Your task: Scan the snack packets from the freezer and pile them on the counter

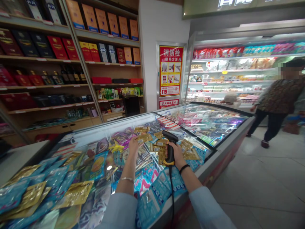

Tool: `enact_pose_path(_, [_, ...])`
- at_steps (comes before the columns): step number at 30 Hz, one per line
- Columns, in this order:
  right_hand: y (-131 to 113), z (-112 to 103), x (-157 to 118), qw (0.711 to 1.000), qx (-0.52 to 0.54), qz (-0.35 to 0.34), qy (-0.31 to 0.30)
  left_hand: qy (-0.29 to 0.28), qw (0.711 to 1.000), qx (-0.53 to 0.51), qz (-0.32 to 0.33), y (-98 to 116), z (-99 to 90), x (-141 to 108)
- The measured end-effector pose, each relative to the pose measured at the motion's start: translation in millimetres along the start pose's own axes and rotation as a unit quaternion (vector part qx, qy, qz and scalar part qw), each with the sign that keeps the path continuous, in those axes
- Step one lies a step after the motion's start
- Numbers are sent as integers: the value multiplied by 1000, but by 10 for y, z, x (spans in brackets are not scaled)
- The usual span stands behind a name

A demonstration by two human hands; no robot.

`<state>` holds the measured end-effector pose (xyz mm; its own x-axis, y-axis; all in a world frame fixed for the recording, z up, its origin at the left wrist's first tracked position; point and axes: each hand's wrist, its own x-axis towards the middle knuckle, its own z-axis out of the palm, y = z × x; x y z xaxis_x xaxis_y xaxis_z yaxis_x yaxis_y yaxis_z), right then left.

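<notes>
My right hand [176, 154] is wrapped round the handle of a black and yellow barcode scanner [170, 152]. Its head points left, and its cable hangs down over the freezer's front. My left hand [133, 147] pinches a gold ice cream packet [144, 138] with a white barcode label facing up, just left of the scanner's head. Below both hands, several more gold packets [160, 149] lie in the chest freezer [209, 171]. Blue ice cream packets [149, 202] are heaped nearer to me, under my forearms.
On the left, blue and gold packets [35, 190] are piled on the freezer's glass top. Shelves of boxed bottles [102, 52] line the wall behind. A person [274, 98] stands on the tiled floor [262, 178] at the right, before a lit refrigerated display [219, 58].
</notes>
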<state>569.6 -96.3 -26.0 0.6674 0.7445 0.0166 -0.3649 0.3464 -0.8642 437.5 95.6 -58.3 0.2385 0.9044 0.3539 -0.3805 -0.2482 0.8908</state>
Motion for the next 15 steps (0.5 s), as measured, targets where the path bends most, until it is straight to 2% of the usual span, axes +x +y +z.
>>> enact_pose_path(4, [-92,45,-22,1000,10,6,-5,91,993,-4,-69,373,-5,88])
enact_pose_path(9, [-386,151,-157,1000,23,19,-8,116,992,-19,-47,1132,-21,95])
enact_pose_path(12, [-550,250,-292,999,30,28,-36,102,994,-26,-15,1586,-193,27])
enact_pose_path(15, [-612,436,-447,996,41,44,-71,127,992,-3,17,1964,-549,-127])
